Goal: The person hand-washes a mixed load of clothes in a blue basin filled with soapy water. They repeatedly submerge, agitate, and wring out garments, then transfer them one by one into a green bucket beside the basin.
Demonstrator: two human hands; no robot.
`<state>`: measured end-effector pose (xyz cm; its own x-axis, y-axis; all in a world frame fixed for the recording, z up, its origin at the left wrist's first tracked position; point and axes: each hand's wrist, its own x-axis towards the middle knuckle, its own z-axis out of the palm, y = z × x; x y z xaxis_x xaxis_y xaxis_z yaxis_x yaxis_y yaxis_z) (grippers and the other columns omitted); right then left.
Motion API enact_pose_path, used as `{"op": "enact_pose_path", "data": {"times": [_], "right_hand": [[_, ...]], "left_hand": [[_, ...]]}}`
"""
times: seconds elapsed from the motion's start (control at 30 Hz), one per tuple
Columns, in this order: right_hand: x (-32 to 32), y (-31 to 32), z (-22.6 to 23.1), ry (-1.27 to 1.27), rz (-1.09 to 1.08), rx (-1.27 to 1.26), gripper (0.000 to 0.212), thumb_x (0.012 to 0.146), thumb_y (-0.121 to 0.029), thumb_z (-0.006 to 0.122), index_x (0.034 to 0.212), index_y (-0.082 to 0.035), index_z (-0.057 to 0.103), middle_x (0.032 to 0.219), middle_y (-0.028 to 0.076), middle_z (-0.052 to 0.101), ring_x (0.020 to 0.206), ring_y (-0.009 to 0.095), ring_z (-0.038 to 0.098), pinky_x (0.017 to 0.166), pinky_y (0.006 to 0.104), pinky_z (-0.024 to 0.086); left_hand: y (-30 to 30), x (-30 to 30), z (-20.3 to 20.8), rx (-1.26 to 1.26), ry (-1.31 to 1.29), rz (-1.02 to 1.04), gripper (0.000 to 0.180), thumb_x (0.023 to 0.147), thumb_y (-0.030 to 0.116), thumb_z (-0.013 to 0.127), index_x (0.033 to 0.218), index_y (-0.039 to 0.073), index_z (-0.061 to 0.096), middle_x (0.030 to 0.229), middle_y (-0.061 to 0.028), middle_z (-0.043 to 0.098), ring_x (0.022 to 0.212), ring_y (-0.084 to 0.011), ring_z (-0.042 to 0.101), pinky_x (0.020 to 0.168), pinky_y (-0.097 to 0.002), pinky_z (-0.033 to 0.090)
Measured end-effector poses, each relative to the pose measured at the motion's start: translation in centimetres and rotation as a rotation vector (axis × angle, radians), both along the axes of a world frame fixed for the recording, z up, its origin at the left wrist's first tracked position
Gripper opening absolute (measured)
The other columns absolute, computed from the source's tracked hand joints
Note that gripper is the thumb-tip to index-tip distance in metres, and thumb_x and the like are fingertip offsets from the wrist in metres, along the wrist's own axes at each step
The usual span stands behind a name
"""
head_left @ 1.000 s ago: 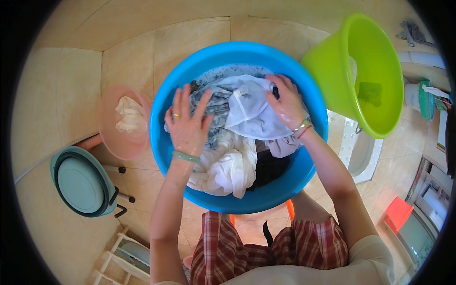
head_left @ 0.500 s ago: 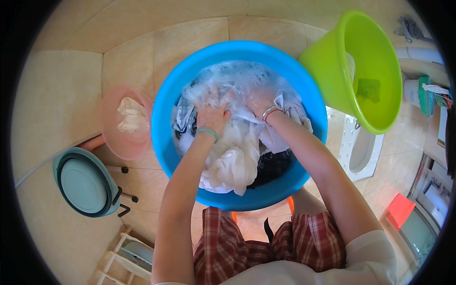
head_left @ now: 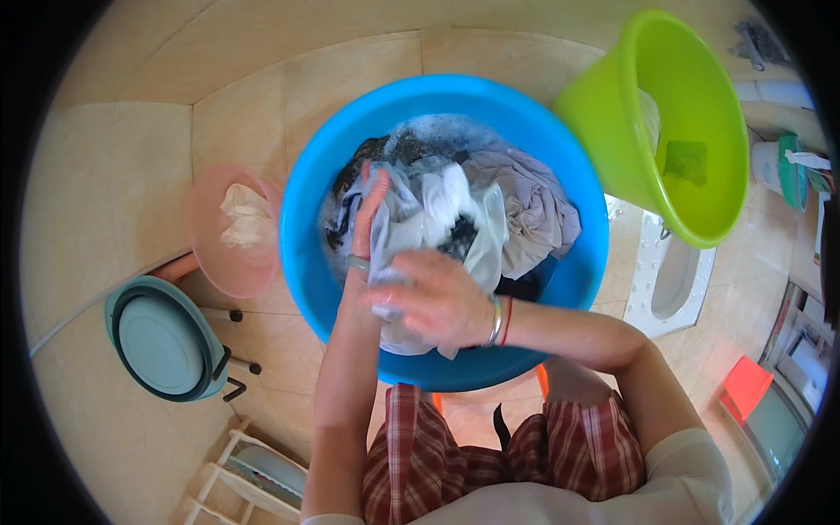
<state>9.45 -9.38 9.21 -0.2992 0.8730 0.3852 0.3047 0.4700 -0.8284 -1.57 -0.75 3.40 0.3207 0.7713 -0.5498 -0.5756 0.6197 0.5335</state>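
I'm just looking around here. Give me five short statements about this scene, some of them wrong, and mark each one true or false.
1. The blue basin holds clothes and suds. True.
2. The pink basin has nothing in it. False: a cream cloth lies in it.
3. The person's left hand is among the clothes in the blue basin. True.
4. The right hand is inside the green bucket. False: it is over the near part of the blue basin, and the bucket stands off to the right.
5. A silver bangle and a red cord circle the right wrist. True.
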Motion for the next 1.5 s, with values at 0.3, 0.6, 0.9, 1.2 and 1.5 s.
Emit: {"op": "enact_pose_path", "data": {"times": [0.3, 0.6, 0.9, 1.2, 1.5], "right_hand": [[-2.2, 1.3, -1.5, -0.078, -0.242, 0.183, 0.02, 0.074, -0.025, 0.077, 0.071, -0.014, 0.06, 0.074, 0.002, 0.051, 0.054, 0.018, 0.056, 0.043, 0.0298, 0.042], [3.5, 7.2, -10.5, -0.208, -0.308, -0.139, 0.02, 0.086, -0.018, 0.063, 0.071, -0.006, 0.056, 0.072, 0.014, 0.061, 0.059, 0.034, 0.06, 0.054, 0.0417, 0.049], [5.4, 6.4, -12.8, -0.466, -0.528, -0.448, 0.045, 0.091, -0.045, 0.058, 0.112, -0.006, 0.056, 0.097, 0.023, 0.065, 0.091, 0.041, 0.063, 0.075, 0.0497, 0.051], [3.9, 6.4, -12.2, -0.183, -0.55, -0.45, 0.025, 0.089, -0.02, 0.058, 0.111, -0.008, 0.056, 0.101, 0.022, 0.065, 0.093, 0.04, 0.063, 0.079, 0.0489, 0.05], [-3.8, 0.2, 0.3, -0.247, -0.007, 0.065, 0.021, 0.075, -0.018, 0.067, 0.095, -0.014, 0.063, 0.084, 0.002, 0.052, 0.085, 0.017, 0.058, 0.069, 0.0314, 0.048]], "left_hand": [[-2.3, -1.2, -3.3, -0.484, -0.847, -0.19, 0.058, 0.088, 0.068, 0.051, 0.1, 0.013, 0.062, 0.061, 0.0021, 0.055, 0.05, -0.0121, 0.051, 0.043, -0.0308, 0.041], [-4.9, 2.8, -0.5, -0.285, 0.216, 0.28, 0.036, 0.099, 0.032, 0.051, 0.122, 0.006, 0.058, 0.108, -0.0025, 0.06, 0.099, -0.0174, 0.057, 0.088, -0.0344, 0.047], [-2.1, -3.5, -6.5, -0.25, 0.212, 0.093, 0.062, 0.096, 0.048, 0.055, 0.146, 0.015, 0.036, 0.135, -0.0044, 0.048, 0.123, -0.0225, 0.046, 0.109, -0.0428, 0.034], [-0.2, -1.4, -5.8, -0.262, 0.203, -0.021, 0.062, 0.098, 0.044, 0.053, 0.146, 0.01, 0.034, 0.136, -0.0091, 0.049, 0.119, -0.0206, 0.05, 0.1, -0.0344, 0.042], [-0.8, -2.7, -4.2, -0.288, -0.3, -0.105, 0.054, 0.098, 0.046, 0.051, 0.132, 0.004, 0.052, 0.126, -0.0118, 0.059, 0.11, -0.0238, 0.059, 0.095, -0.0376, 0.049]]}}
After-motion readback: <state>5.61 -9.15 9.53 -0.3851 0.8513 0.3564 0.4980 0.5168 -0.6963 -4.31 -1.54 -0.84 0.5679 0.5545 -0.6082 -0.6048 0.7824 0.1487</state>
